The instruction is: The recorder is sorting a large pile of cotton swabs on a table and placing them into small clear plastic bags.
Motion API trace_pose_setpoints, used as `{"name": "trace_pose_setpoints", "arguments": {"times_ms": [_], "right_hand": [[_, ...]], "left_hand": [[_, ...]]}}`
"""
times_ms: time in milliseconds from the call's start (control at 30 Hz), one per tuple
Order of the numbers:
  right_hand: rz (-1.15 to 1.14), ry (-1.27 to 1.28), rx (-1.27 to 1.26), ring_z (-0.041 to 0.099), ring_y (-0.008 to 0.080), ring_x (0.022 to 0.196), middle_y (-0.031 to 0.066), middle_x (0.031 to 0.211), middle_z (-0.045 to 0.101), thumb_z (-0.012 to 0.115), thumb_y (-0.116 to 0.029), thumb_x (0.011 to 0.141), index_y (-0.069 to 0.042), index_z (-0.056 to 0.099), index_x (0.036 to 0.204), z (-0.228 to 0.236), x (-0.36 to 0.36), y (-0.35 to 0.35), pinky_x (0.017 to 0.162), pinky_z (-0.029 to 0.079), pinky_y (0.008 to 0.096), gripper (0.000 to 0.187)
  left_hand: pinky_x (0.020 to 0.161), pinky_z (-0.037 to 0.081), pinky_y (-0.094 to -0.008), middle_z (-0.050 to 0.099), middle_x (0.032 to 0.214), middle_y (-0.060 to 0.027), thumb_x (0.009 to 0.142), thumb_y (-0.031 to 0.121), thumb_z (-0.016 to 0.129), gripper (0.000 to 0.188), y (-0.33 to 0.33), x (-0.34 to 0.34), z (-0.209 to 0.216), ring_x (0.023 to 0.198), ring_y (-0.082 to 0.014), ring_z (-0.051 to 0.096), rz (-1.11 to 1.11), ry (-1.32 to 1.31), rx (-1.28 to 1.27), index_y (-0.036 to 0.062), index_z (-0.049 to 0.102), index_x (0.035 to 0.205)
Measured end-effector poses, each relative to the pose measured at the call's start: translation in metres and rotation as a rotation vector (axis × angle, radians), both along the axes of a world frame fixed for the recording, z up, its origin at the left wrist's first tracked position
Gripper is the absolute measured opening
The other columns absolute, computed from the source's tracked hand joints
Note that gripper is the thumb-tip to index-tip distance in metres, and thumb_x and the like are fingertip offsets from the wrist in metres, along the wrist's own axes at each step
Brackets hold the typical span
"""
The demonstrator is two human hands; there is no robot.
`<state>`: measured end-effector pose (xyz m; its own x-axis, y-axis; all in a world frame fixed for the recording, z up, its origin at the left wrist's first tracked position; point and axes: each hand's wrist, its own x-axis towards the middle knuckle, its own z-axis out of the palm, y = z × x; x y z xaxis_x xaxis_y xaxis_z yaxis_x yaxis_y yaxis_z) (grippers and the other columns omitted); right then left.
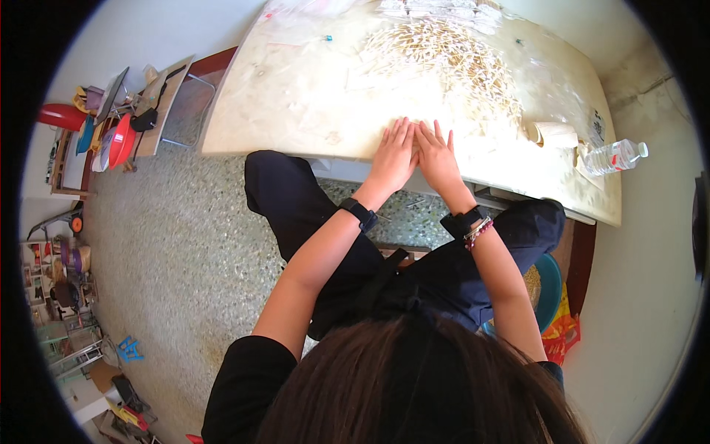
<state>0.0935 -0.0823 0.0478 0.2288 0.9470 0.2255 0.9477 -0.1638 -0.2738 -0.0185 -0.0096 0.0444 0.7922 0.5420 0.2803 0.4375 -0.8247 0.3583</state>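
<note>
My left hand (396, 157) lies flat at the near edge of the pale table (274, 103), fingers stretched out. Beside it, my right hand (441, 157) rests the same way, its thumb side touching or almost touching the left. Neither hand holds anything. Beyond them spreads a loose heap of thin, white-tipped sticks (466, 63) that look like cotton swabs. A beige, rolled or cup-shaped piece (556, 135) lies right of my right hand. A dark band circles each wrist, with a beaded bracelet on the right.
A clear plastic bottle (612, 157) lies tilted near the table's right end. Plastic film (558, 85) and white packets (436, 9) lie farther back. A blue tub (549, 292) stands by my right leg. Red basins (122, 140) and a blue stool (129, 348) are off left.
</note>
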Motion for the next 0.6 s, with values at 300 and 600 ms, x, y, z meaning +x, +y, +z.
{"name": "trace_pose_setpoints", "arguments": {"times_ms": [300, 600], "right_hand": [[-0.033, -0.131, -0.100, 0.025, 0.0310, 0.133, 0.0136, 0.141, 0.031, 0.049, -0.008, 0.081, -0.002, 0.031, 0.136, -0.001, -0.014, -0.008, 0.108, 0.015, 0.0508, 0.057], [-0.092, -0.192, -0.321, 0.020, 0.0316, 0.134, 0.0127, 0.145, 0.024, 0.049, -0.016, 0.083, -0.003, 0.023, 0.139, 0.009, -0.004, 0.021, 0.106, 0.015, 0.0542, 0.063]], "left_hand": [[0.107, 0.020, -0.0442, 0.026, 0.141, -0.0215, 0.083, 0.019, 0.054, 0.060, -0.006, -0.005, 0.002, 0.132, -0.0338, 0.023, -0.005, 0.021, 0.008, -0.0063, 0.032, 0.132], [0.108, 0.017, -0.0454, 0.023, 0.143, -0.0191, 0.082, 0.016, 0.053, 0.063, 0.020, 0.015, -0.003, 0.134, -0.0315, 0.019, 0.005, 0.114, 0.009, -0.0015, 0.026, 0.136]]}}
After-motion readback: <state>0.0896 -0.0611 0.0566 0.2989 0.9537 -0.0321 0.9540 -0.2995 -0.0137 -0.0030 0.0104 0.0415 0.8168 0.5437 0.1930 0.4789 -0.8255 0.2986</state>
